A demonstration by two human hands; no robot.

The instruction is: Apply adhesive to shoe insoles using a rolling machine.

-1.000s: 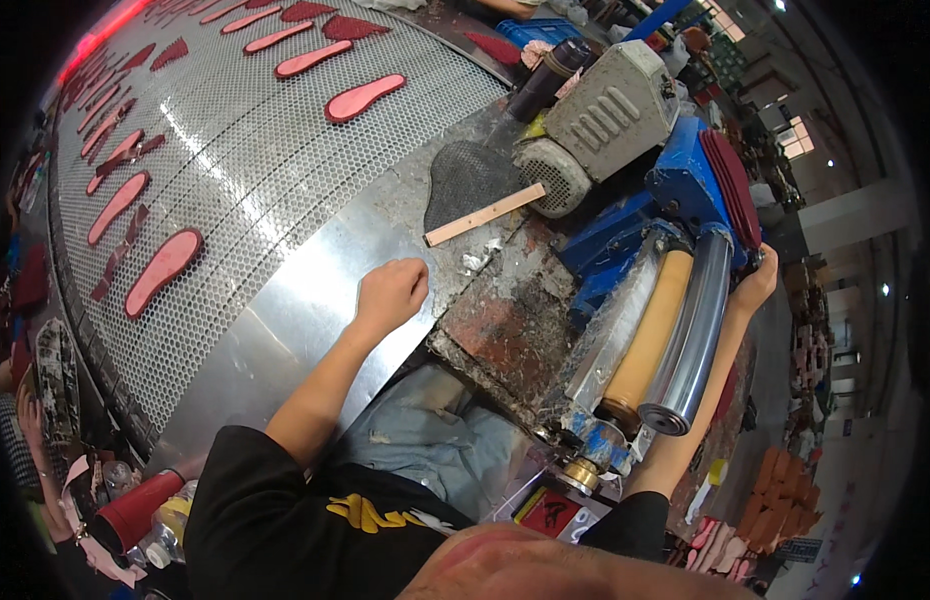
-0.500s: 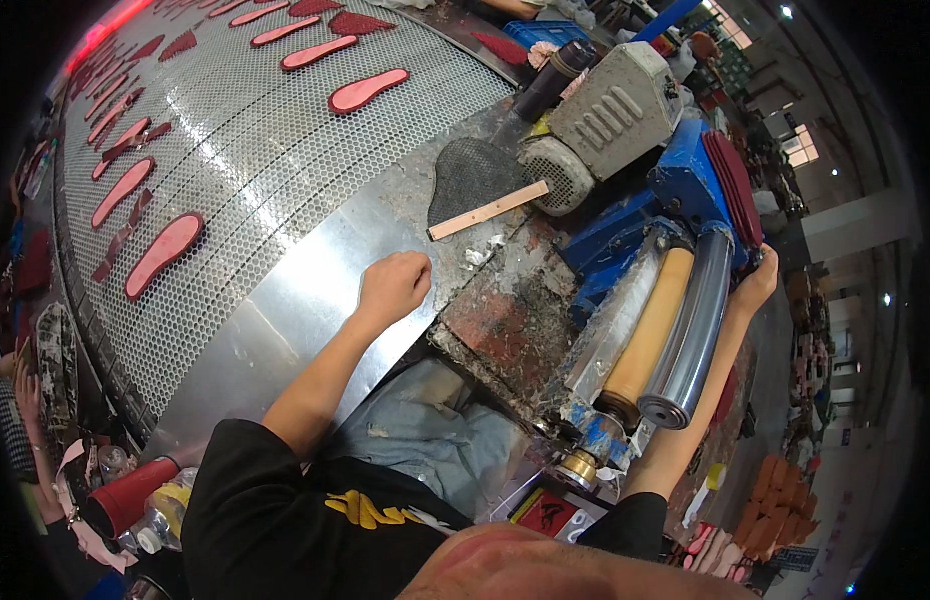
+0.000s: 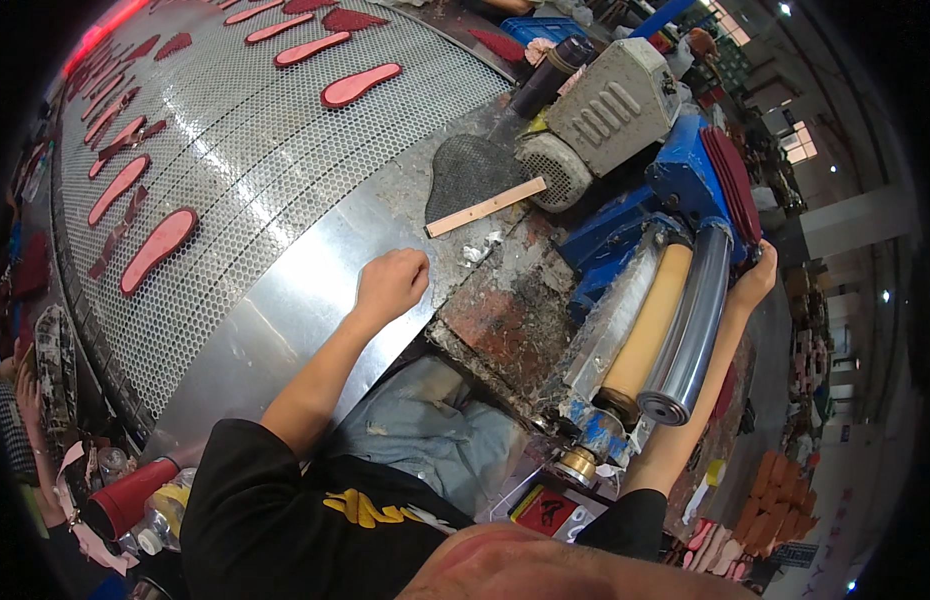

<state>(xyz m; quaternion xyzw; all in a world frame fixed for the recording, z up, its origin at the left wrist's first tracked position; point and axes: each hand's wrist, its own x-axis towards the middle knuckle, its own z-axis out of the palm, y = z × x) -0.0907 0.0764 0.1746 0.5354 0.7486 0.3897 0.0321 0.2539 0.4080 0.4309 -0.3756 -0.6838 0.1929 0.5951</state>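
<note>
L hand (image 3: 390, 283) is clenched on the steel rim, empty; wooden stick (image 3: 486, 207) lies near at 1 o'clock, long axis 2–8. R hand (image 3: 756, 281) reaches behind the rollers (image 3: 675, 330), grip can't tell.

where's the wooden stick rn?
In the head view the wooden stick lies upper centre on the metal table, across the lower edge of a dark mesh piece, just left of the grey motor and above the closed left hand.

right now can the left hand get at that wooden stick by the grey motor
Probably yes: the left hand rests as a fist on the metal table, and only bare, grimy surface lies between it and the wooden stick.
</note>
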